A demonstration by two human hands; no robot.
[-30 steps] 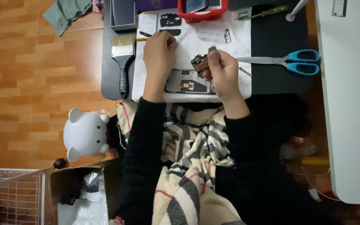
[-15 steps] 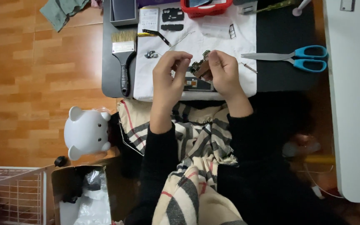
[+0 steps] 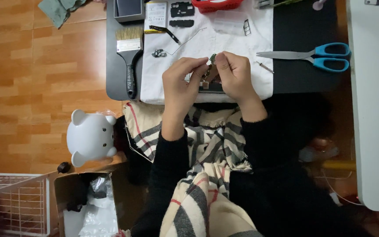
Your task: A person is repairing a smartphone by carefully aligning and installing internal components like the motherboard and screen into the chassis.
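Note:
My left hand (image 3: pixel 180 83) and my right hand (image 3: pixel 234 77) meet over a white cloth (image 3: pixel 189 33) on a black table (image 3: pixel 301 28). Between their fingertips they pinch a small dark electronic part (image 3: pixel 209 66), a bit of circuit board. Under the hands lies a dark flat device (image 3: pixel 211 87), mostly hidden by my fingers. Both arms wear black sleeves, and a plaid blanket (image 3: pixel 207 145) covers my lap.
A brush with a black handle (image 3: pixel 129 52) lies at the cloth's left edge. Blue-handled scissors (image 3: pixel 316 56) rest to the right. Small black parts (image 3: pixel 182 9), a thin wire and a red tray (image 3: pixel 216 4) lie further back. A white bear-shaped object (image 3: pixel 91 137) sits on the wooden floor.
My left hand came down from the upper cloth and joined the right hand at the small part. The view has shifted slightly, so the table sits lower in the picture.

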